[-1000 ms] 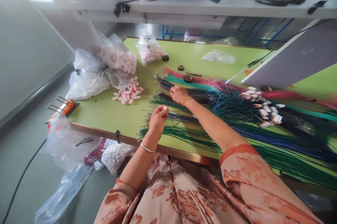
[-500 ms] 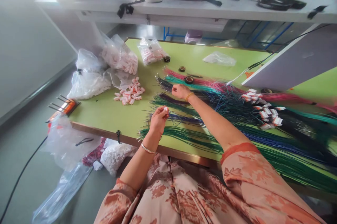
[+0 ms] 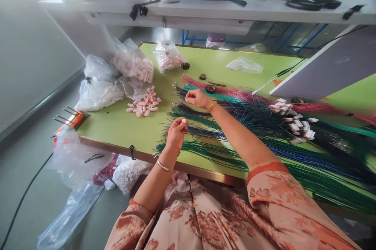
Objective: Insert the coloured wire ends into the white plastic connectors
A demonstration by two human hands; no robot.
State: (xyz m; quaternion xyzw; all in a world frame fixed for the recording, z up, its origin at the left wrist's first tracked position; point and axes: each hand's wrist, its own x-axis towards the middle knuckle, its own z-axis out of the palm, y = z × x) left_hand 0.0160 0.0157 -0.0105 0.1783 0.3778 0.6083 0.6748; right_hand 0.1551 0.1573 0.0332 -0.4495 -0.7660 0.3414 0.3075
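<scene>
My left hand (image 3: 175, 134) is closed, with a small white connector housing (image 3: 183, 121) pinched between thumb and fingertips. It hovers over the near wire bundles, close to the blue wires (image 3: 195, 130). My right hand (image 3: 197, 98) reaches further out, its fingers pinched together above the dark wires (image 3: 179, 92). What those fingertips hold, if anything, is too small to make out. Green wires (image 3: 205, 149) lie nearest the table's front edge; teal and pink wires (image 3: 195, 82) lie beyond my right hand. White-and-orange connectors (image 3: 296, 124) sit among the wires on the right.
Loose pale pink-and-white connector housings (image 3: 145, 103) are heaped on the green table (image 3: 117, 124), left of the wires. Plastic bags of housings (image 3: 133, 64) stand behind them. Tape rolls (image 3: 210, 88) lie near the pink wires. A white shelf (image 3: 205, 11) spans the back; an upright panel (image 3: 326, 66) stands at right.
My right hand has shifted left along the dark wires toward their tips, fingers still pinched. My left hand has barely moved and keeps the connector housing.
</scene>
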